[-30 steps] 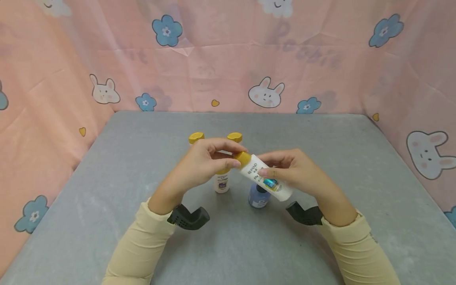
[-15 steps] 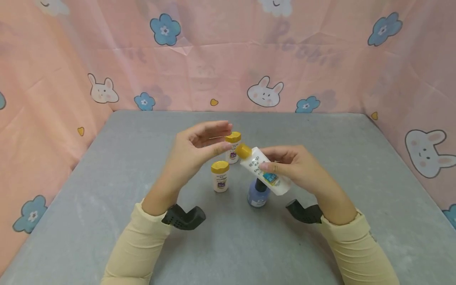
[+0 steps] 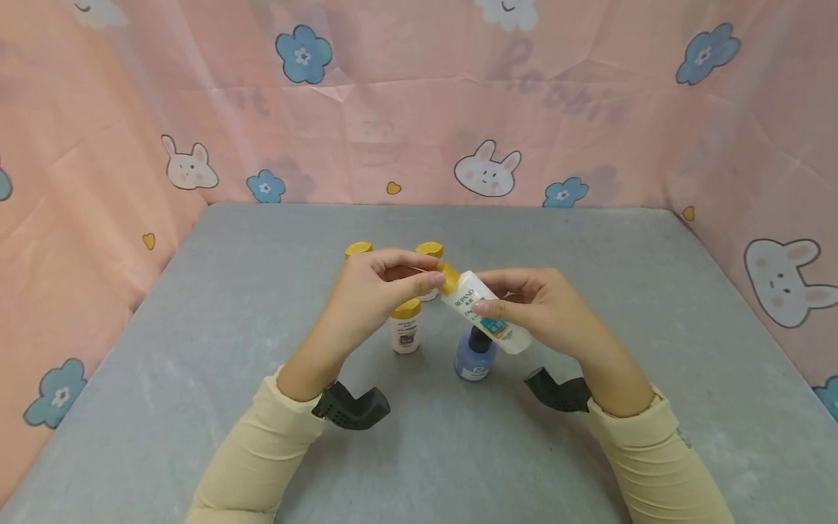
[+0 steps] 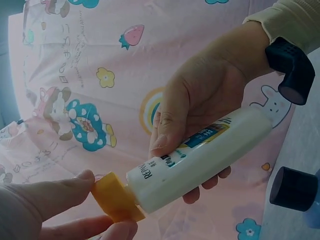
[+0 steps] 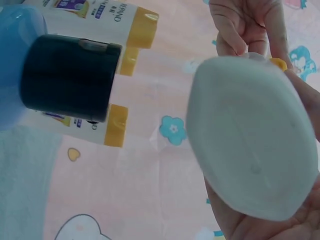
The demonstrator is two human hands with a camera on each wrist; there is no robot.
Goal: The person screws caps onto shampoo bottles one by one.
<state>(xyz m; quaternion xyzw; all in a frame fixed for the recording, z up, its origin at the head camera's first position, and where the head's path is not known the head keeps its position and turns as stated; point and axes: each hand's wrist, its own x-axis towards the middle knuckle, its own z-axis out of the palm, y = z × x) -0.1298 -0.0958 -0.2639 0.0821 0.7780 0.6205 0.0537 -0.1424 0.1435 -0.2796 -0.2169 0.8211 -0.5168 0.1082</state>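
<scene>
My right hand (image 3: 533, 298) grips a white bottle (image 3: 507, 336) with a gold cap (image 3: 448, 279), tilted above the table with its cap end up and to the left. The cap is pinched between thumb and fingers of my left hand (image 3: 366, 306). In the left wrist view a narrow gap shows between the cap (image 4: 117, 197) and the shoulder of the bottle (image 4: 200, 160). Seen from the right wrist, the bottle's base (image 5: 255, 140) hides most of the cap. Below the held bottle stands a small blue bottle (image 3: 474, 360) with a black cap (image 3: 480, 340).
Upright beside the left hand is a white bottle (image 3: 406, 335) with a gold cap. Two more gold caps, one left (image 3: 358, 249) and one right (image 3: 429, 249), show behind that hand, their bottles partly hidden. A pink printed curtain (image 3: 393, 109) borders the grey table (image 3: 196, 327).
Half a second ago my left hand was off the cap, raised with loose fingers; now it pinches the cap again. My right hand keeps its grip, with the bottle slightly higher than a second ago.
</scene>
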